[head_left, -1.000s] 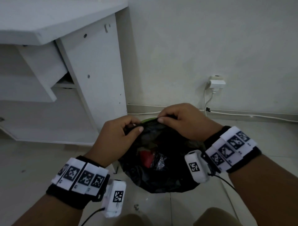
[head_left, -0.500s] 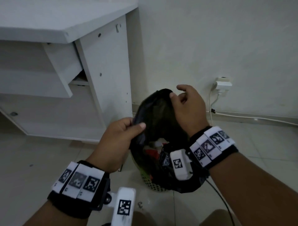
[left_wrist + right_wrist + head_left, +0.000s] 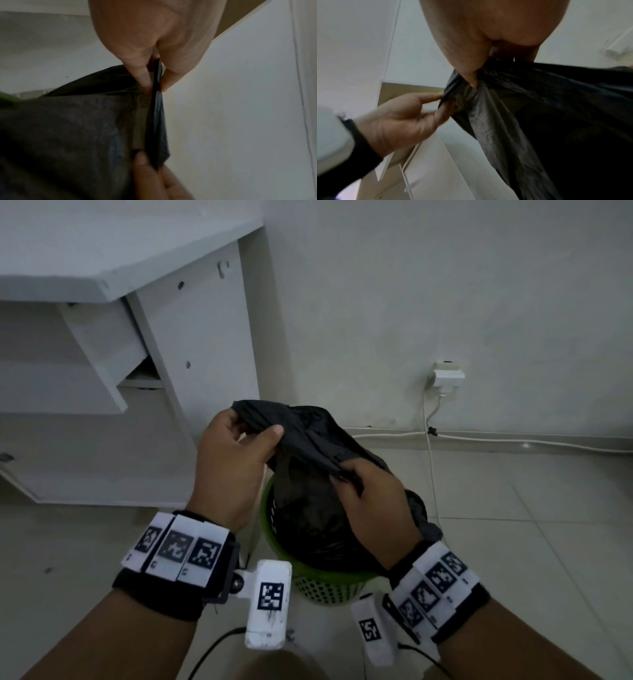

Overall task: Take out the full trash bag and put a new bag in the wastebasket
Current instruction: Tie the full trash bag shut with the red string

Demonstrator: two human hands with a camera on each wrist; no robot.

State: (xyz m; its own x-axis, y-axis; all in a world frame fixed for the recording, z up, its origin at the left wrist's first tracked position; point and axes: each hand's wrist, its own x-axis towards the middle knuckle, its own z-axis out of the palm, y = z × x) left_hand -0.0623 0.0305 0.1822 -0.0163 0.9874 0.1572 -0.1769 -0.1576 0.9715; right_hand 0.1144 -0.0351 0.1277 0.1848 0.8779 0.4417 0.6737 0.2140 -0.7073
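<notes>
Where the tiled floor [image 3: 513, 542] meets the white wall [image 3: 445, 285], there is open room to the right of the wastebasket and toward the viewer, while the white desk [image 3: 191, 344] closes off the left side, its upright panel standing just beside the basket. A white plug [image 3: 447, 376] sits low on the wall to the right, and its cord [image 3: 432, 474] hangs down and trails over the floor near the basket's right side. The green wastebasket [image 3: 325, 587] stands on the floor between the person's forearms, and the black trash bag [image 3: 308, 508] still sits inside it, its top gathered and drawn up above the rim. The left hand [image 3: 233, 470] is raised over the basket's left edge, thumb and fingers pinching the upper end of the gathered plastic. The right hand [image 3: 373, 501], lower and nearer the viewer, has its fingers curled round the same twisted neck, holding it tight.
</notes>
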